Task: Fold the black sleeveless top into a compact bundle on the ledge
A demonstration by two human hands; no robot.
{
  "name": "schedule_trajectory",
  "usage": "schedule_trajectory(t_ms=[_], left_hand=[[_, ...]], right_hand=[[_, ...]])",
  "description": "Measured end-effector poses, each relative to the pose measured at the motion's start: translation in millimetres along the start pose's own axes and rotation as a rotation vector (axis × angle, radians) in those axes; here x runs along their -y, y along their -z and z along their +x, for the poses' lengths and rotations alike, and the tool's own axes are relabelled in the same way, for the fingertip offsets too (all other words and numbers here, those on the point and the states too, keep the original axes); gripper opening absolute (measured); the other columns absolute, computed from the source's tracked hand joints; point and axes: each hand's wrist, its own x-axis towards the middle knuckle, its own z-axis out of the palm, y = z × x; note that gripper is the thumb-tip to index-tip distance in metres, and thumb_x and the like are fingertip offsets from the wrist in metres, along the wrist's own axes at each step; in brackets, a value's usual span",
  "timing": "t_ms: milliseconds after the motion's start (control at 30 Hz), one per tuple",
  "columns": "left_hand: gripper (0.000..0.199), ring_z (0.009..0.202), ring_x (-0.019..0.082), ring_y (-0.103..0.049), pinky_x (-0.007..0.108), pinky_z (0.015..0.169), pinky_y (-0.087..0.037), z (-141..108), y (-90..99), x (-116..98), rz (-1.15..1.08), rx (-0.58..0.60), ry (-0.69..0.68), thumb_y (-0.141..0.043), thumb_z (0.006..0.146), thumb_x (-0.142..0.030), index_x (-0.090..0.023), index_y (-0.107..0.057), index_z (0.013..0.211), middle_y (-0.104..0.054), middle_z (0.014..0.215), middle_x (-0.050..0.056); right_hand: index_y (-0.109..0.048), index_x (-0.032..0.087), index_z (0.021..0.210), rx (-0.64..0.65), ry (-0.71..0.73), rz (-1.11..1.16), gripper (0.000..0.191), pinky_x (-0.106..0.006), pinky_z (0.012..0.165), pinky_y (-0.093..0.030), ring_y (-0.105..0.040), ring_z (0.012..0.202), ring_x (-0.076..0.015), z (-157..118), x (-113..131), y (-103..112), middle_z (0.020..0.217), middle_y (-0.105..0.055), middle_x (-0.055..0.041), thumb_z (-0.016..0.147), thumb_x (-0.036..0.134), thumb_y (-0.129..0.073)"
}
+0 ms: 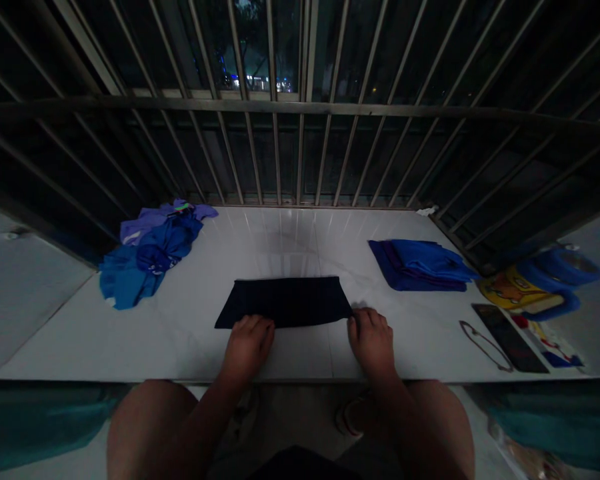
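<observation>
Here, both hands are resting on a dark folded cloth (284, 303)
The left hand (247, 348) and right hand (373, 343) are sitting well apart along its near edge, grip unclear, with the cloth lying at twelve o'clock on a white tiled ledge (280, 233); a folded blue garment (420, 265) is lying at one o'clock, crumpled blue clothes (150, 257) at ten o'clock

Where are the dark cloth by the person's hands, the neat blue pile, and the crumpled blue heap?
dark folded cloth (285, 301), head view, middle of its upper face
folded blue pile (420, 265), head view, top of the pile
crumpled blue clothes (145, 260), head view, middle of the heap
</observation>
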Motion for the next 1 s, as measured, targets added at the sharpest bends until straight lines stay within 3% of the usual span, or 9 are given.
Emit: schedule_trajectory(t_ms=[133,267,500,733,1000], left_hand=[[0.032,0.083,0.027,-0.070,0.038,0.079,-0.050,-33.2,31.6,58.4,0.145,-0.065,0.305,-0.051,0.108,-0.039,-0.023,-0.072,0.091,-0.076,0.086,0.009],[0.031,0.073,0.024,-0.068,0.032,0.066,-0.041,-48.8,44.1,82.7,0.132,-0.098,0.602,-0.049,0.107,-0.044,-0.025,-0.065,0.088,-0.073,0.078,0.005],[0.031,0.076,0.025,-0.070,0.032,0.066,-0.040,-42.8,48.4,74.2,0.045,-0.041,0.606,-0.049,0.108,-0.049,-0.026,-0.065,0.094,-0.075,0.081,0.005],[0.034,0.076,0.026,-0.069,0.033,0.066,-0.039,-43.6,47.2,78.1,0.103,-0.016,0.553,-0.047,0.107,-0.046,-0.025,-0.064,0.086,-0.073,0.080,0.007],[0.031,0.076,0.024,-0.069,0.032,0.068,-0.043,-41.2,53.4,72.1,-0.019,-0.082,0.624,-0.051,0.105,-0.048,-0.026,-0.067,0.091,-0.075,0.081,0.005]], right_hand=[[-0.073,0.020,0.122,-0.031,0.014,0.010,0.027,-0.041,0.087,-0.047,-0.063,0.114,-0.0314,-0.9,-1.1,-3.8,0.128,-0.072,-0.0147,0.106,0.031,-0.054],[-0.072,0.019,0.120,-0.039,0.011,0.006,0.026,-0.041,0.087,-0.046,-0.063,0.113,-0.0311,0.8,-1.0,-4.8,0.126,-0.072,-0.0141,0.105,0.029,-0.053],[-0.072,0.018,0.121,0.004,-0.015,-0.027,0.029,-0.044,0.088,-0.047,-0.062,0.113,-0.0326,2.7,3.5,-0.9,0.125,-0.071,-0.0156,0.104,0.030,-0.052],[-0.073,0.018,0.122,0.021,-0.032,-0.034,0.029,-0.043,0.089,-0.047,-0.062,0.115,-0.0327,2.4,5.4,0.8,0.127,-0.071,-0.0159,0.103,0.028,-0.053],[-0.073,0.018,0.122,0.030,-0.033,-0.041,0.027,-0.041,0.088,-0.045,-0.062,0.114,-0.0317,2.5,6.8,3.2,0.126,-0.071,-0.0145,0.103,0.028,-0.056]])
